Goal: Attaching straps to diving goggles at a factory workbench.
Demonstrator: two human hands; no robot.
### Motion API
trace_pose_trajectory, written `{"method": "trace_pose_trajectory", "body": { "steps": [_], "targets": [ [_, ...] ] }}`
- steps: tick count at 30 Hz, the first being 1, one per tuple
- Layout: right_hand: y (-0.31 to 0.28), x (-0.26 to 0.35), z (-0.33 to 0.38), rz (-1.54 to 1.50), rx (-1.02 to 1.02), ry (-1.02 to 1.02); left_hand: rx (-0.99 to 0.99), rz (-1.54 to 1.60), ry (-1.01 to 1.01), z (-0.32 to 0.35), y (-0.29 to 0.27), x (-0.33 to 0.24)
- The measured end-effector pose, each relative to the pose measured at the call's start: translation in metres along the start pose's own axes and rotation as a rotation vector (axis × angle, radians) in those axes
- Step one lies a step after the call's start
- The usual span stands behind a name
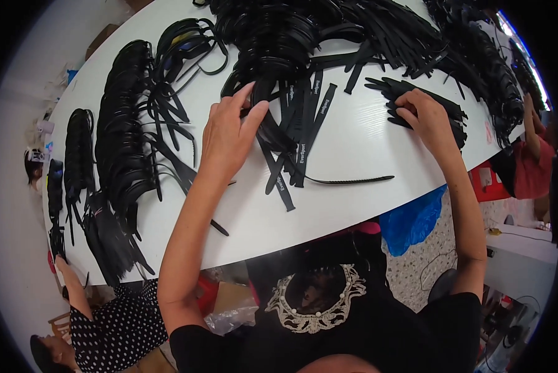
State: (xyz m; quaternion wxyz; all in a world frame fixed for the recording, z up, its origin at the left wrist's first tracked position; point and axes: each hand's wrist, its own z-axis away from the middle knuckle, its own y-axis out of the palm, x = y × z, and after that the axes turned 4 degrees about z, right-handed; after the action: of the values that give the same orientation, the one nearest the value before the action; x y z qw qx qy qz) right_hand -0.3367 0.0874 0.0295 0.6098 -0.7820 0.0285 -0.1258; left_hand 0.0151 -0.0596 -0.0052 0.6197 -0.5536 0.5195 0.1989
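My left hand (228, 133) grips a pair of black swim goggles (273, 130) at the near end of a long overlapping row of goggles (273, 43). Thumb and forefinger hold its upper edge; the other fingers are partly hidden. Printed black straps (310, 137) fan out beneath it, and one thin toothed strap (353, 181) reaches right over the white table. Further right, my right hand (423, 115) has its fingers curled and pinched at a small bundle of flat black straps (437, 102). Its fingertips are on the bundle's left part.
Another row of goggles (120, 118) runs along the left, with loose straps beside it. A pile of straps (391, 31) lies at the back of the white table (254, 217). A blue plastic bag (414, 221) hangs below the edge. Co-workers sit at left (114, 320) and far right (534, 161).
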Motion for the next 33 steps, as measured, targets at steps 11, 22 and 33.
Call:
{"method": "trace_pose_trajectory", "body": {
  "steps": [11,22,33],
  "targets": [
    [0.019,0.048,-0.017,-0.986,-0.004,-0.034,-0.004,0.006,0.029,0.003,0.013,0.003],
    [0.086,0.133,-0.076,-1.219,0.237,0.084,0.034,-0.268,-0.025,-0.016,0.024,-0.023],
    [0.034,0.192,-0.046,-1.613,0.287,-0.065,-0.155,0.699,0.123,0.036,0.016,-0.043]
  ]
}}
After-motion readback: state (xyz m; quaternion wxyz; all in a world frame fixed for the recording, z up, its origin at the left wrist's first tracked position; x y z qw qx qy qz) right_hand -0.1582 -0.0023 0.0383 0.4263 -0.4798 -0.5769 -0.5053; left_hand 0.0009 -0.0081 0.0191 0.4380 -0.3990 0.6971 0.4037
